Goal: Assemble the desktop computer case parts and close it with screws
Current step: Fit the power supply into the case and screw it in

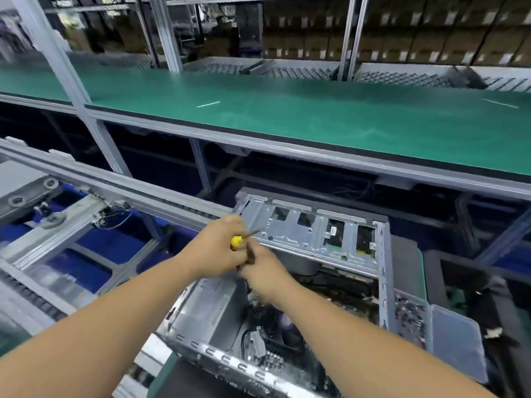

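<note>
An open grey metal computer case (382,271) lies on its side in front of me, with the motherboard and cables showing inside. A perforated drive bracket (313,234) spans its far end. My left hand (218,248) grips a screwdriver with a yellow handle (237,240); its thin shaft points right toward the bracket's near-left corner. My right hand (265,272) meets the left hand just below the handle and holds a dark part of the tool; blur hides its fingers. Both hands hover over the case's left side.
A small tray of screws (408,317) sits on the case's right side. A green-topped shelf (287,116) runs across behind the case. Conveyor rails (86,179) and blue bins (115,242) lie to the left. Cardboard boxes fill the racks at the back.
</note>
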